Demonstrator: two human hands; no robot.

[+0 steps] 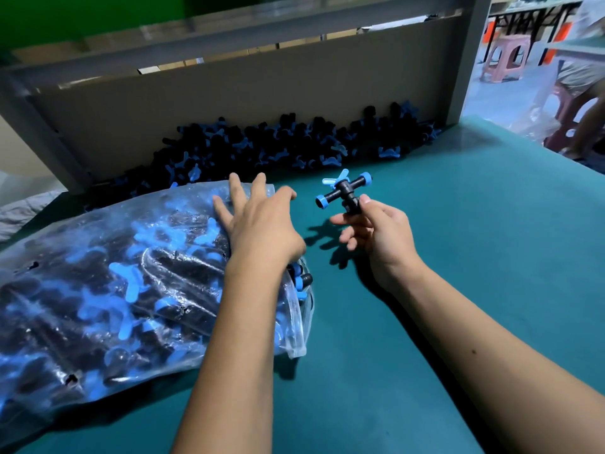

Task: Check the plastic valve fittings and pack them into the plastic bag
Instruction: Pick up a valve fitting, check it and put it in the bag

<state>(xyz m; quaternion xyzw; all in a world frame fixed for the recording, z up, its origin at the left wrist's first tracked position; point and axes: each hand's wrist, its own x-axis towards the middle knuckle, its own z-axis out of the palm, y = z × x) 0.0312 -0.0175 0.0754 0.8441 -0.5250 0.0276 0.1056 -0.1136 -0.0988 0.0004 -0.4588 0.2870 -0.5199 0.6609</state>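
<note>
Turning the valve fitting point(343, 191) slowly between thumb and fingertips would serve the check well, so that each blue end cap and the winged handle come into view before it goes in the plastic bag point(114, 273). The right hand point(376, 234) pinches the fitting by its black stem, raised above the green surface point(458, 257); the left hand point(258, 221) lies flat with fingers straight on the bag's upper edge, near its mouth (likely ready to lift it open). The fitting is a black tee body with blue caps and a pale blue butterfly handle. More fittings form a loose pile point(278, 142) against the cardboard backboard point(229, 93).
</note>
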